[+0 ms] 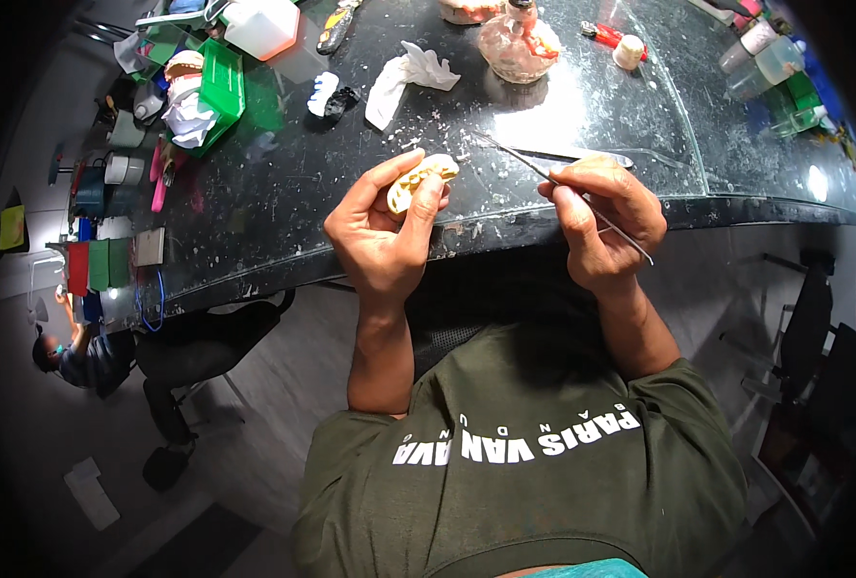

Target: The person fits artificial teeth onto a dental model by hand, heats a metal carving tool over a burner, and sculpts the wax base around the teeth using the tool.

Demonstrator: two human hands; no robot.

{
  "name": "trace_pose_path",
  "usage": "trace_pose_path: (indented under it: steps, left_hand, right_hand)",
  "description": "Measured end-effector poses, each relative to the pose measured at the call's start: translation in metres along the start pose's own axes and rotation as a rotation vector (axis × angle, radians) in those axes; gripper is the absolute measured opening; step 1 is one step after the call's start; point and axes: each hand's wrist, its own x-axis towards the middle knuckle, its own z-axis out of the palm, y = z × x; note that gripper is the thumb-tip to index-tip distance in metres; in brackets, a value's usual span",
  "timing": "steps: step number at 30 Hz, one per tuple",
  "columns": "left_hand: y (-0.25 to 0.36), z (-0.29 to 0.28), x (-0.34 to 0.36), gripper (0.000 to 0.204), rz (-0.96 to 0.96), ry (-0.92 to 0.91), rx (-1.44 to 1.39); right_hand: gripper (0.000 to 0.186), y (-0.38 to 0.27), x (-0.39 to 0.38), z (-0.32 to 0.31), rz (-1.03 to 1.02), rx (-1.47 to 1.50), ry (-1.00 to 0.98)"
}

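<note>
My left hand [385,231], raised over the table's near edge, grips a small cream-yellow dental model [411,187] between thumb and fingers. A row of tooth shapes seems to run along it, partly hidden by the thumb. To the right, my right hand [609,217] pinches a thin metal dental carving tool [515,154] like a pen. One end of the tool points up and left toward the table; its hooked other end sticks out below the hand. Tool and model are apart. Just beyond the right hand, a flat metal spatula [572,154] lies on the table.
On the dark, debris-flecked table [293,183] stand a glass burner [517,46] and a green tray [224,91]. Crumpled white tissue [409,79], a red lighter [609,37] and a blue-white piece [322,89] lie farther back. Another person [86,356] sits at far left.
</note>
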Motion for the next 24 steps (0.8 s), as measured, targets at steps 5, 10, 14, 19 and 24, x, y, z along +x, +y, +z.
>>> trace_pose_path:
  steps: [5,10,14,19,24]
  left_hand:
    - [-0.001,-0.001,0.003,0.028,0.014,-0.022,-0.029]
    - [-0.003,-0.004,0.003,0.027,-0.006,-0.026,-0.064]
    - [-0.002,-0.007,0.003,0.027,-0.017,-0.03,-0.113]
    - [-0.004,-0.007,0.002,0.027,0.007,-0.026,-0.104]
    - [-0.005,-0.007,0.002,0.028,0.0,-0.019,-0.106]
  right_hand:
    - [0.015,-0.005,0.005,0.005,0.073,0.029,-0.01]
    - [0.019,-0.008,0.013,0.002,0.179,0.108,0.07]
    - [0.019,-0.011,0.048,-0.001,0.176,-0.014,0.223]
    - [0.017,0.009,0.075,-0.006,0.117,-0.069,0.214]
    - [0.017,0.005,0.07,-0.001,0.074,-0.075,0.222]
